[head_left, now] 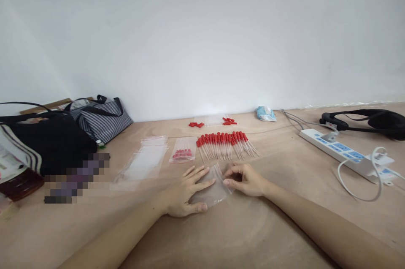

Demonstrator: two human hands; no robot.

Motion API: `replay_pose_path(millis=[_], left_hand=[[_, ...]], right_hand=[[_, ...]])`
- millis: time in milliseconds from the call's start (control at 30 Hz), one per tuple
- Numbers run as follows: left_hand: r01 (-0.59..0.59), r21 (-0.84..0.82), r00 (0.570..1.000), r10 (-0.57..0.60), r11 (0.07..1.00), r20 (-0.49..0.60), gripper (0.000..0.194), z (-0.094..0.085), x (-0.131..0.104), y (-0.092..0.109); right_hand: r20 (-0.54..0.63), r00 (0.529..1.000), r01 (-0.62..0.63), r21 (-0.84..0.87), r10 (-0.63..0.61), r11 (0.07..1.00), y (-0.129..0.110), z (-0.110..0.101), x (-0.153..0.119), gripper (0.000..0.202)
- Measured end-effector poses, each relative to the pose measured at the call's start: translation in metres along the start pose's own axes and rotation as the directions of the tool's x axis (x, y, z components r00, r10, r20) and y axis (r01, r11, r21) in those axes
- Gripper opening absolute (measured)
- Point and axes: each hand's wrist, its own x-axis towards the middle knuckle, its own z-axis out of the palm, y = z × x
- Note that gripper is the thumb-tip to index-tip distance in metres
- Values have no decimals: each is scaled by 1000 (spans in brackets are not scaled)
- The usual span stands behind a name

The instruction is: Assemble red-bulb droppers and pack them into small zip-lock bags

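A clear zip-lock bag (211, 193) lies flat on the table in front of me, its zip edge turned to the right. My left hand (188, 191) rests on the bag with fingers spread, pressing it down. At the zip edge my right hand (243, 179) has thumb and fingers pinched on the bag. Just beyond lies a row of glass droppers with red rubber bulbs (223, 142), tips pointing toward me. A filled zip bag (182, 150) with red bulbs inside sits left of the row.
A stack of clear bags (146, 157) lies to the left. More red bulbs (229, 121) are near the wall. A tissue pack (265, 113), a power strip (341, 150) with cables and a black headset (370, 121) stand right. A black bag (66, 138) and striped bag (101, 119) fill the left.
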Motion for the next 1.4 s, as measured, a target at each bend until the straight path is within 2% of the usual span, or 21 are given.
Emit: replay_pose_path(millis=[133,267,367,433,533,700,800,867,933,1000,1067,1133,1233,1300,1400], left_hand=[[2,11,1000,-2,1000,19,65,2,-1,-1],[-30,-2,999,30,1000,13,70,2,0,-3],[-75,-40,997,74,996,-7,79,1,2,-4],[-81,-61,997,80,995,-19,82,-1,2,-4],[-25,-94,999,23,995,-30,83,-3,-2,-3],[193,-207,976,-210,959,-60,54,4,-12,-1],[218,-205,967,-239,954,-84,51,8,-13,0],[198,-200,971,-219,960,-91,51,8,-13,1],[185,-194,975,-205,963,-88,49,5,-12,2],[185,-191,975,-204,964,-84,47,4,-11,3],[193,-190,975,-210,963,-77,47,3,-11,3],[200,-190,974,-216,961,-67,47,2,-12,4],[211,-194,974,-223,958,-46,48,2,-12,4],[206,-208,974,-221,956,-50,48,3,-13,3],[186,-229,973,-211,955,-89,46,6,-13,2]], right_hand=[[26,976,220,-62,-218,974,-3,-3,-2,25],[164,922,361,-31,-352,932,-3,-3,0,30],[286,860,434,24,-422,901,-4,-2,3,41],[363,832,452,-7,-419,892,-6,-2,4,50],[412,829,454,-96,-380,886,-8,-5,3,55],[385,844,428,-62,-374,902,-11,-10,2,44],[354,867,368,22,-351,930,-11,-12,1,38],[308,897,298,109,-317,948,-8,-15,0,35],[203,950,204,170,-237,964,-1,-20,1,31],[74,989,112,179,-127,977,10,-25,8,27],[-58,998,35,125,-27,992,23,-30,22,30],[-225,973,-62,-7,59,998,35,-34,43,32],[-424,896,-253,-239,133,938,48,-34,79,22],[-486,856,-349,-286,179,892,53,-29,100,25],[-523,815,-416,-229,249,880,60,-21,118,23]])
